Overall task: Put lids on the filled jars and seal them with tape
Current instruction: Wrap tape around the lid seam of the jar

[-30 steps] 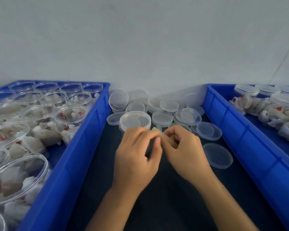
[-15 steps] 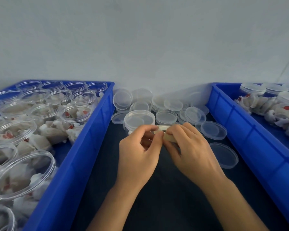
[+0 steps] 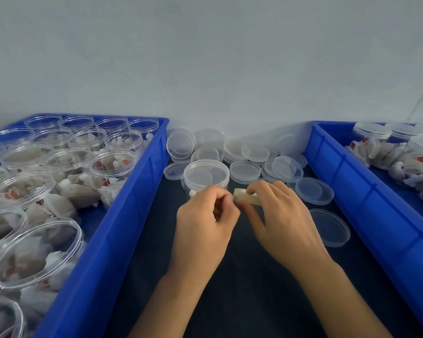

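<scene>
Dark tabletop (image 3: 242,301) (pale wall (image 3: 205,57) behind); hands pinch tape (image 3: 248,199).

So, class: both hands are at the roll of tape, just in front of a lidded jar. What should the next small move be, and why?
Probably peel a short strip free. The right hand grips the tape roll while the left hand pinches at its edge, and no loose strip shows yet. The lidded jar just behind the hands looks ready for sealing.
</scene>
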